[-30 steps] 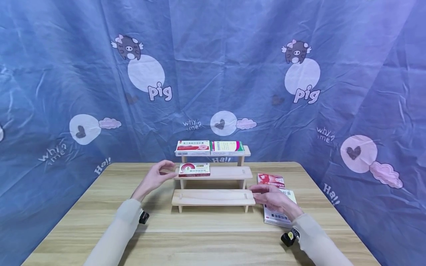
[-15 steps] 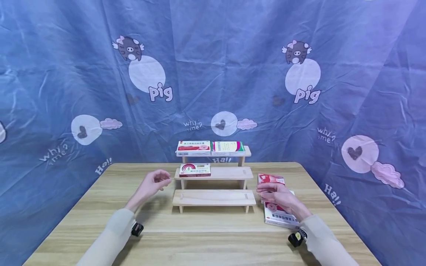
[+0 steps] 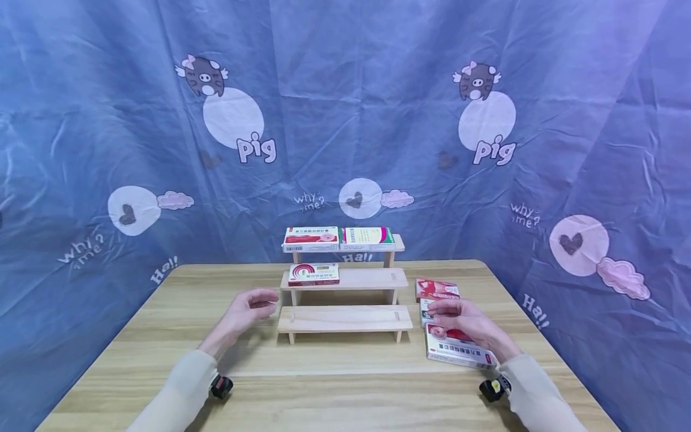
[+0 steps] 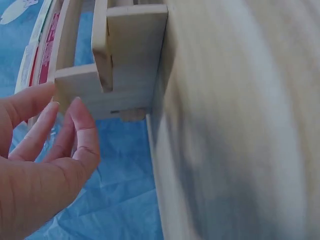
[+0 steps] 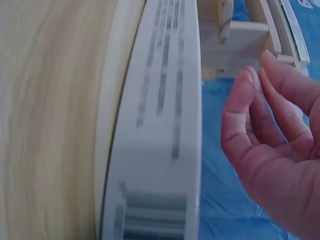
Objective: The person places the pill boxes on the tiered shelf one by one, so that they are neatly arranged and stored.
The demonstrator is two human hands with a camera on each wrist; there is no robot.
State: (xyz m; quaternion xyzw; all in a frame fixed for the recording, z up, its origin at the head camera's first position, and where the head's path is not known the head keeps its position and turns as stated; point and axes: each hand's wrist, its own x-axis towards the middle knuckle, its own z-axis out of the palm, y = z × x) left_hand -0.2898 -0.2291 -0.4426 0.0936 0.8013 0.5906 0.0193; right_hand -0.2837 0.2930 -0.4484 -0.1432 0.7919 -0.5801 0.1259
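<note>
My left hand (image 3: 245, 315) hovers left of the three-step wooden stand (image 3: 345, 321), fingers loosely bent and holding nothing. In the left wrist view the fingertips of the left hand (image 4: 55, 160) overlap the stand's side. My right hand (image 3: 469, 324) is above the medicine boxes at the stand's right, its fingers loosely bent with nothing between them. Under it lie a white and red medicine box (image 3: 453, 353) and a smaller white one (image 3: 425, 312), partly hidden. A red medicine box (image 3: 436, 288) lies behind. On the middle step, at left, sits a medicine box with red arcs (image 3: 314, 275).
The top step holds a red and white medicine box (image 3: 311, 238) and a green, white and magenta one (image 3: 368, 238) side by side. The wooden table (image 3: 345, 396) ends at a blue printed curtain (image 3: 356, 120) at the back and sides.
My left hand has let go of the red-arc box on the middle step and drawn back left and down. The right hand has moved right, away from the stand's bottom step, over the boxes.
</note>
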